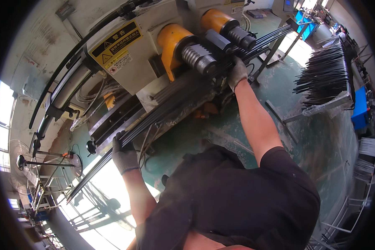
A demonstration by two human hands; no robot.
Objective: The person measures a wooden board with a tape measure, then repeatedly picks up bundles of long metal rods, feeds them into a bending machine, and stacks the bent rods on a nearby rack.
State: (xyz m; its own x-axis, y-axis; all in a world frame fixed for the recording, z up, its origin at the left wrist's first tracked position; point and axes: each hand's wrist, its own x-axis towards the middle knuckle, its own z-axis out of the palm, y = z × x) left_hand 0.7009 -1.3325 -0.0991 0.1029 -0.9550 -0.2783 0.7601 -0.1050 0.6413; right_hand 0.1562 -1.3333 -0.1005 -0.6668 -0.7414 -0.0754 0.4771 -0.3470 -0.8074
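Note:
A bundle of long, thin dark metal rods [143, 124] runs slantwise along the front of a machine, from lower left to upper right. My left hand [124, 155], in a grey glove, is closed around the rods toward their left end. Further right, my gloved right hand [237, 74] grips the same bundle just below the machine's ribbed dark spindles [198, 56]. Its fingertips are partly hidden by the rods and the spindles. Yellow-orange housings [176, 37] carry these spindles, beside a pale grey cabinet [131, 77] with warning labels.
At right, a metal rack [331, 104] holds a big pile of dark rods [323, 75]. A blue box [359, 108] stands beyond it. On the left are a round floor fan [27, 162] and a metal frame stand [43, 189]. Cables [146, 146] hang beneath the machine.

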